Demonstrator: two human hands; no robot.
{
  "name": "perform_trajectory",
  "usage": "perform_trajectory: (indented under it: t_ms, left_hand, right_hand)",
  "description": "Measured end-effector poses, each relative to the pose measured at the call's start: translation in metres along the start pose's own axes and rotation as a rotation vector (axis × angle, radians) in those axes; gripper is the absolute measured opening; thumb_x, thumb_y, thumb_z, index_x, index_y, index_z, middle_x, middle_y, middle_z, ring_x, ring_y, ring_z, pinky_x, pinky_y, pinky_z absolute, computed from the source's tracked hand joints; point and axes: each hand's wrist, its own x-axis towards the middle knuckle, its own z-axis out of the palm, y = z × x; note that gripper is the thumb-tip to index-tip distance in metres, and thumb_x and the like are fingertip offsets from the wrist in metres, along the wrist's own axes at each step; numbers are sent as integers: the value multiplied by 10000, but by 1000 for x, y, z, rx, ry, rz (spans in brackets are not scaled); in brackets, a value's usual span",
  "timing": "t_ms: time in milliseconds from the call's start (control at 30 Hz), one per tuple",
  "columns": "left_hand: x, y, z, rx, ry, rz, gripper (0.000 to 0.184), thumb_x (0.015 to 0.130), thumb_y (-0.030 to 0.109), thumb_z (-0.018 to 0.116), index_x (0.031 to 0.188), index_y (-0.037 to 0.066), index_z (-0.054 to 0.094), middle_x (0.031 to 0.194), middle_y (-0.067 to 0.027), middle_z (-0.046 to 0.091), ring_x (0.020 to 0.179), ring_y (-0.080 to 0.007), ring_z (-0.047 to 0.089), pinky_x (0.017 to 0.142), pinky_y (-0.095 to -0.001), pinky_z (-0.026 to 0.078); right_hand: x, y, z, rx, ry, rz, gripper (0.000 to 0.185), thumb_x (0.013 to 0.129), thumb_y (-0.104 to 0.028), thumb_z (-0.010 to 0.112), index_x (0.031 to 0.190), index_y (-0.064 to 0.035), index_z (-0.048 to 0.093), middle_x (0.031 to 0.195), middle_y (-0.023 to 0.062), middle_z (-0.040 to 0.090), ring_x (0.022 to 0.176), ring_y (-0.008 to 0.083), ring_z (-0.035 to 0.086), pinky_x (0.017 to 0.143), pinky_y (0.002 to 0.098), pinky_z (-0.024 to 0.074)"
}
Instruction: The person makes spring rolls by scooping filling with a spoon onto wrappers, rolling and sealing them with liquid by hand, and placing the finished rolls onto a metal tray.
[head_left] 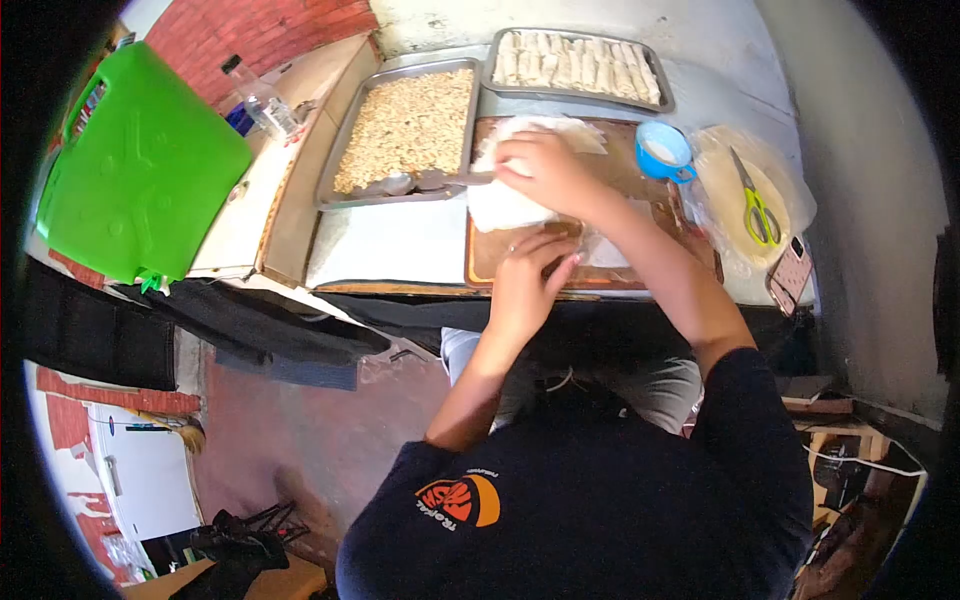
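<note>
A pile of thin white wrapper sheets (pixel 505 207) lies on a brown board (pixel 625 150). My right hand (pixel 545 168) is over the pile's upper part, its fingers bent and closed on the wrapper sheet at their tips. Just below the near edge of the pile, my left hand (pixel 530 275) is low over the board, fingers curved and thumb apart. A metal spoon (pixel 398 184) rests in the tray of crumbly filling (pixel 410 130), its handle reaching toward my right hand. Another thin, translucent sheet (pixel 605 250) is on the board under my right forearm.
A tray (pixel 662 98) of rolled pieces stands at the back. To the right are a blue cup (pixel 664 150), green-handled scissors (pixel 760 215) on a plastic bag of round sheets (pixel 730 205), and a phone (pixel 790 275). A green container (pixel 145 170) and a bottle (pixel 262 100) stand left.
</note>
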Motion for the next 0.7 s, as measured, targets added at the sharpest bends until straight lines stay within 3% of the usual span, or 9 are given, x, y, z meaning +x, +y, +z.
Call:
perform_trajectory:
  t_ms: [33, 133, 233, 333, 433, 467, 567, 600, 700]
  left_hand:
    - [-5, 1, -8, -17, 18, 12, 199, 835, 126, 713, 1011, 34, 729, 1068, -152, 703, 1149, -313, 599, 1016, -422, 437]
    - [-25, 6, -40, -12, 95, 12, 175, 846, 92, 698, 1008, 33, 731, 1061, -130, 716, 1181, -318, 589, 1043, -435, 414]
    - [-45, -9, -70, 55, 246, 22, 141, 847, 79, 698, 979, 45, 731, 1019, -109, 718, 1124, -332, 607, 1024, -416, 427]
    - [-59, -50, -85, 50, 486, -125, 92, 861, 85, 685, 932, 40, 725, 993, -88, 725, 1109, -298, 615, 1003, -402, 436]
    - [-41, -71, -98, 204, 504, -225, 376, 873, 132, 669, 1221, 7, 603, 1227, -170, 632, 1214, -355, 535, 1046, -437, 388]
    - [-35, -85, -98, 351, 395, -216, 595, 888, 210, 660, 1403, 12, 437, 1421, -210, 472, 1321, -427, 409, 1093, -465, 324]
    - [-9, -84, -89, 530, 389, -161, 671, 914, 286, 639, 1467, 33, 357, 1469, -236, 396, 1360, -464, 337, 1119, -496, 280]
    - [-5, -87, -84, 517, 310, -230, 692, 927, 349, 609, 1489, 58, 332, 1528, -212, 319, 1391, -489, 270, 1132, -512, 249]
    - [-3, -87, -73, 579, 309, -297, 675, 931, 362, 599, 1490, 83, 344, 1549, -174, 303, 1403, -476, 258, 1133, -527, 235]
  right_hand:
    - [17, 7, 26, 97, -51, -22, 167, 818, -183, 693, 822, -18, 661, 844, 151, 626, 842, 337, 604, 770, 420, 477]
    - [46, 13, 79, -245, -187, 23, 128, 798, -173, 698, 807, -46, 690, 899, 162, 617, 889, 340, 610, 798, 423, 486]
    - [69, 17, 91, -326, -379, 71, 161, 759, -217, 725, 815, -67, 723, 1051, 190, 636, 992, 335, 636, 841, 436, 521]
    - [85, 3, 79, -476, -281, 103, 142, 811, -149, 643, 920, -114, 727, 911, 138, 669, 857, 300, 684, 717, 408, 559]
    - [92, -4, 64, -585, -234, 0, 219, 836, -88, 557, 984, -155, 704, 834, 94, 681, 715, 277, 694, 602, 398, 558]
    - [93, 3, 64, -610, -233, -84, 229, 831, -82, 556, 989, -159, 703, 842, 93, 682, 722, 274, 695, 601, 402, 556]
    - [74, 15, 72, -618, -281, -211, 256, 819, -78, 555, 1005, -167, 707, 849, 80, 680, 736, 267, 696, 599, 398, 551]
    - [66, 18, 72, -611, -304, -231, 264, 816, -79, 555, 1010, -169, 709, 849, 74, 679, 740, 265, 696, 599, 394, 549]
    - [53, 26, 49, -610, -319, -313, 309, 811, -127, 578, 1090, -195, 691, 818, 46, 640, 725, 257, 681, 608, 395, 536]
